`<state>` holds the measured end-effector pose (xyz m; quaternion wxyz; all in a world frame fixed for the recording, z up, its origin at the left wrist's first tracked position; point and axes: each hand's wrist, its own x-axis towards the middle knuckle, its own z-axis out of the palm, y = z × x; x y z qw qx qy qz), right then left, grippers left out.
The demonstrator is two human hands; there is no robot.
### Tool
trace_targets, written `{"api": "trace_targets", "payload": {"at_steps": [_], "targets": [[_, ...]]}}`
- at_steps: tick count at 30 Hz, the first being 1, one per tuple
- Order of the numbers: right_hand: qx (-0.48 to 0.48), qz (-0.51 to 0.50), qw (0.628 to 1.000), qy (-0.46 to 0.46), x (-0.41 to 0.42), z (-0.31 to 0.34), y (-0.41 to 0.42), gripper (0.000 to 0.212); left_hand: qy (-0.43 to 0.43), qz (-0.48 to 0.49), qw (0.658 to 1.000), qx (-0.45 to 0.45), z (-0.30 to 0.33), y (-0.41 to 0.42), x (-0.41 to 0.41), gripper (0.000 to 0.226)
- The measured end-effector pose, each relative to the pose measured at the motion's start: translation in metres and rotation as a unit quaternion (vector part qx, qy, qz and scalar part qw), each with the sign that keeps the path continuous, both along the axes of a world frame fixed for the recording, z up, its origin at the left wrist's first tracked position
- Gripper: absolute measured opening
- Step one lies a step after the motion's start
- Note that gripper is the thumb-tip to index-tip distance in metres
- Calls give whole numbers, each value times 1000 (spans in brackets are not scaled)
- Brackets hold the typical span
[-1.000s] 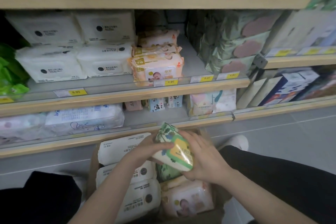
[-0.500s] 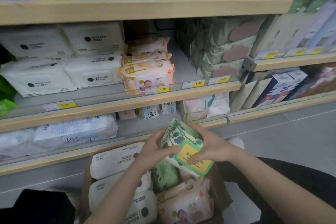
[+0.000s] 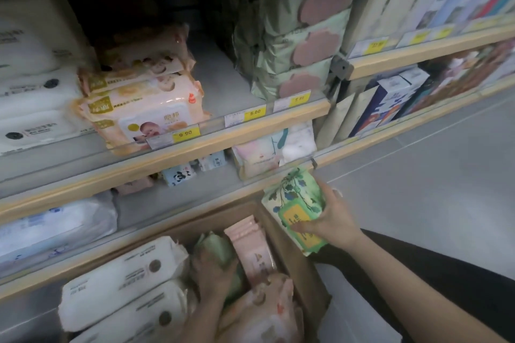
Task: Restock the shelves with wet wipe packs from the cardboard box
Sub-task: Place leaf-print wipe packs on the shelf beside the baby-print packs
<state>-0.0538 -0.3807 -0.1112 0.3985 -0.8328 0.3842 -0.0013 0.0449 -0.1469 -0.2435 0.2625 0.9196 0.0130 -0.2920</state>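
Head view: right hand (image 3: 331, 220) gripping green pack (image 3: 295, 203) beside box rim (image 3: 281, 231).

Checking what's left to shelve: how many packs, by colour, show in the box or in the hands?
White packs: 2, in the cardboard box
Green packs: 2, one held up by the right hand, one in the box gripped by the left hand
Pink packs: 2, in the box
Total: 6

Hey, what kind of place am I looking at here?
Most likely a shop aisle: wooden shelves carry yellow price tags under stacked wipe packs, and an open cardboard box of stock sits below.
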Motion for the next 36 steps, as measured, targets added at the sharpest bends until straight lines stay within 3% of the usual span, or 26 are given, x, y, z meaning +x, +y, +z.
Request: {"api": "trace_targets", "payload": {"at_steps": [3,6,14,18,23,27,32,36], "targets": [[11,0,1000,-4,6,-11,1,108,-17,-17,998,57,-12,-10,-12,108],[12,4,1000,3,9,-19,3,109,-37,-59,992,102,-7,-18,-15,102],[8,11,1000,23,14,-25,7,107,4,-49,997,60,-14,-15,-13,104],[-17,27,999,32,18,-19,7,109,-53,-112,989,79,0,-8,-3,97],[-53,52,997,18,22,9,8,114,-78,-184,978,60,46,2,-4,89],[-80,72,994,-15,23,42,10,120,-161,-244,955,47,91,15,-7,92],[-169,123,978,-23,32,88,13,114,-227,-261,938,7,153,28,4,95],[-294,192,936,-8,54,123,13,115,-295,-265,918,-18,200,43,26,95]]}}
